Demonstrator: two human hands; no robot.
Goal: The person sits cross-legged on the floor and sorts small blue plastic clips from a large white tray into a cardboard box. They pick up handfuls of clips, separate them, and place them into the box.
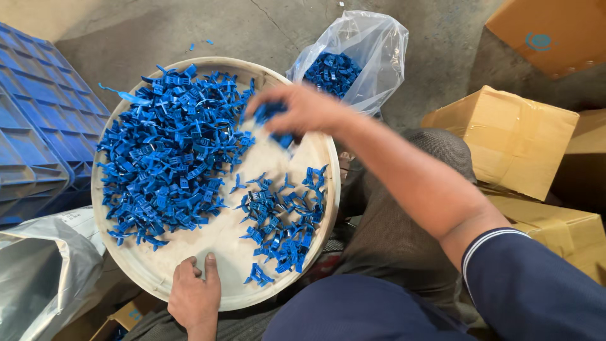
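**Head view: your hands at the tray of blue clips**

Head camera, left to right: a blue crate [38, 139] sits beside the round tray [158, 268]. Your left hand [194, 292] grips the near rim, thumb over the edge and fingers hidden under it. A big heap of blue clips [167, 148] fills the tray's left half; a small pile [284, 221] lies right of bare tray. Your right hand [300, 110] hovers at the far rim, fingers curled on a few clips, blurred. Both piles lie nearer you and leftward of it. Behind the hand stands a clear bag [356, 50] of clips; cardboard boxes [505, 139] sit rightmost.
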